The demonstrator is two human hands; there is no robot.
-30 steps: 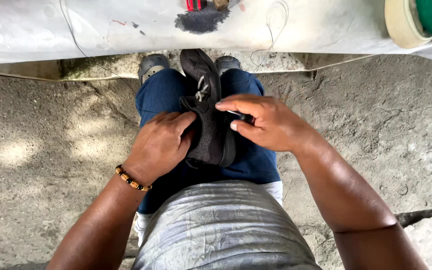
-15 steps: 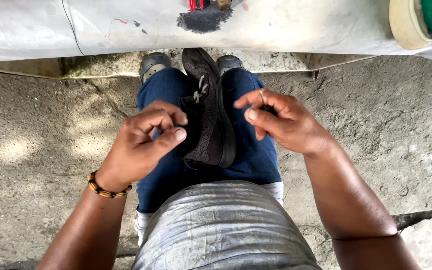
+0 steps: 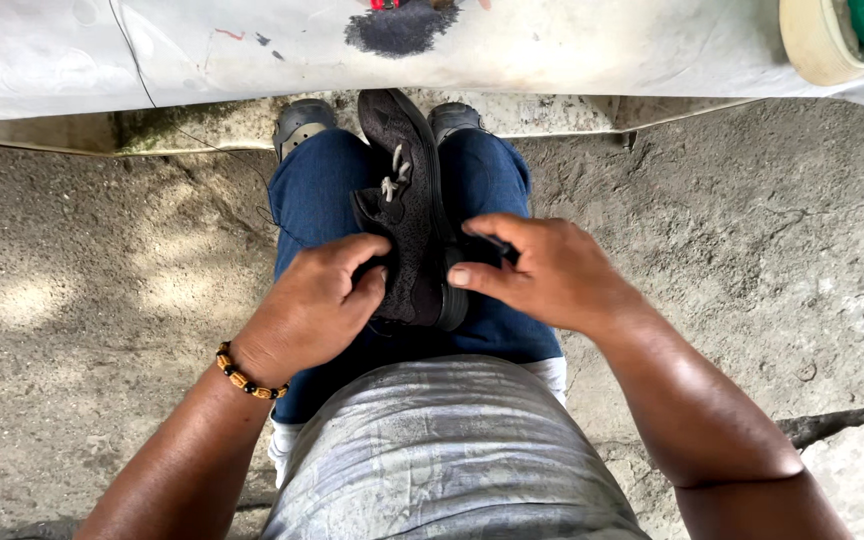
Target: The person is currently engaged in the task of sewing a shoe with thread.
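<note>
A black knit shoe with pale laces lies lengthwise on my lap, toe pointing away, between my blue-jeaned knees. My left hand, with a beaded bracelet at the wrist, grips the shoe's heel end from the left. My right hand holds the heel from the right, thumb pressed against the sole edge and fingers over a small dark object I cannot make out.
A white sheet-covered table edge with a dark stain runs across the top. A roll of tape and something green sit at the top right. Rough concrete floor spreads on both sides; my grey shoes rest under the table.
Both hands had lifted apart from the shoe half a second ago; now they have come back down and closed on its heel end.
</note>
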